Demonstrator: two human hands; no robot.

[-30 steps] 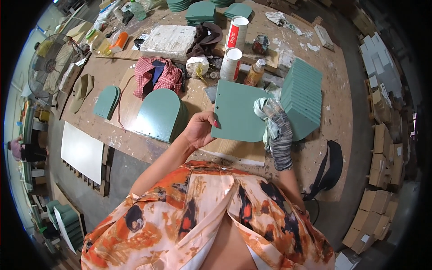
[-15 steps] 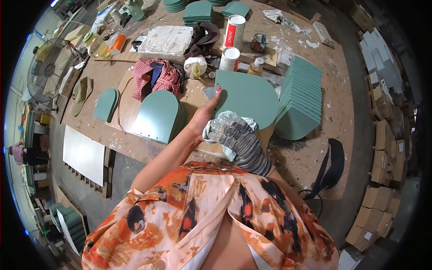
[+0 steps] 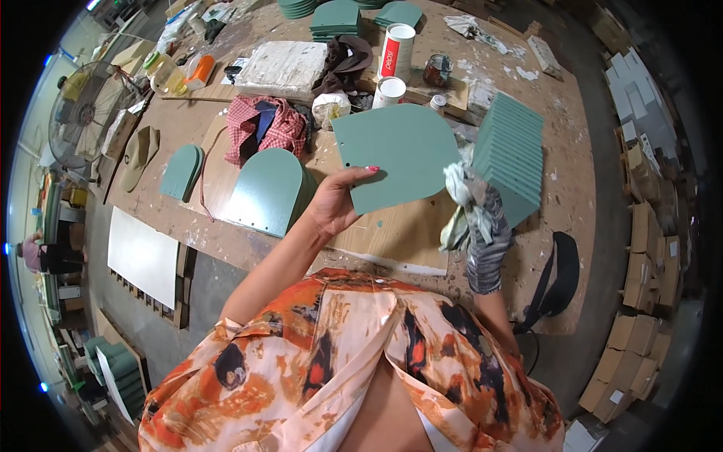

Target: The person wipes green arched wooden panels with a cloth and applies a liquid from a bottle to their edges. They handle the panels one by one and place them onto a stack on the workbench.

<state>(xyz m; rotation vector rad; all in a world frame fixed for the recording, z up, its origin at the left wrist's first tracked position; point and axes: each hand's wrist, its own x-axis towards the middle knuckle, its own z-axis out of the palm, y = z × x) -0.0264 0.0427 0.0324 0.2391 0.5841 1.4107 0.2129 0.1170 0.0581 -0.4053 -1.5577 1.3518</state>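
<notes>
The gloved right hand [image 3: 488, 237] is closed around a crumpled pale cloth [image 3: 458, 188] by the rounded end of a green panel [image 3: 403, 154] — whether they touch, I cannot tell. The bare left hand [image 3: 335, 202] clamps the panel's straight end, thumb on top, above the worktable [image 3: 565, 181]. Beyond stand a left green stack [image 3: 267, 192], a right green stack [image 3: 514, 154] and a checked cloth [image 3: 245, 124].

The panel [image 3: 407, 154] is green, the rag [image 3: 458, 187] pale mint, the glove [image 3: 486, 264] grey-streaked.
</notes>
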